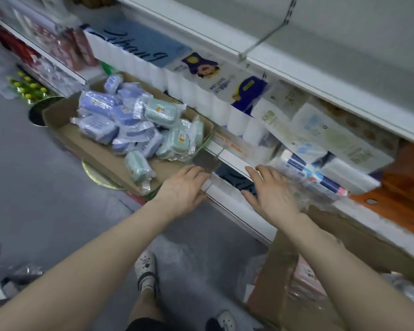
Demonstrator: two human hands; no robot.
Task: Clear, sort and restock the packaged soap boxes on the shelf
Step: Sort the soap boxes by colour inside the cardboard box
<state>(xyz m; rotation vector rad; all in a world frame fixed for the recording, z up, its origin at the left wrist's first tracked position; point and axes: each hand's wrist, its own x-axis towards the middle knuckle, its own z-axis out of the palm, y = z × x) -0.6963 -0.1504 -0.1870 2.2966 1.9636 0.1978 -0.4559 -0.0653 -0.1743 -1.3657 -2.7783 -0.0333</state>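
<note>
Left hand [182, 187] and right hand [270, 191] (fingers straight) hover by the shelf [234, 161].

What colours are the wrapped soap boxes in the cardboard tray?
The soap boxes are lilac or mint green, clearest in the head view.

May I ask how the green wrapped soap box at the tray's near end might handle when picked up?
The green soap box probably stays stiff, judging by its moulded rounded shape. Its loose glossy wrap looks slippery, so it may slide in the grip.
</note>
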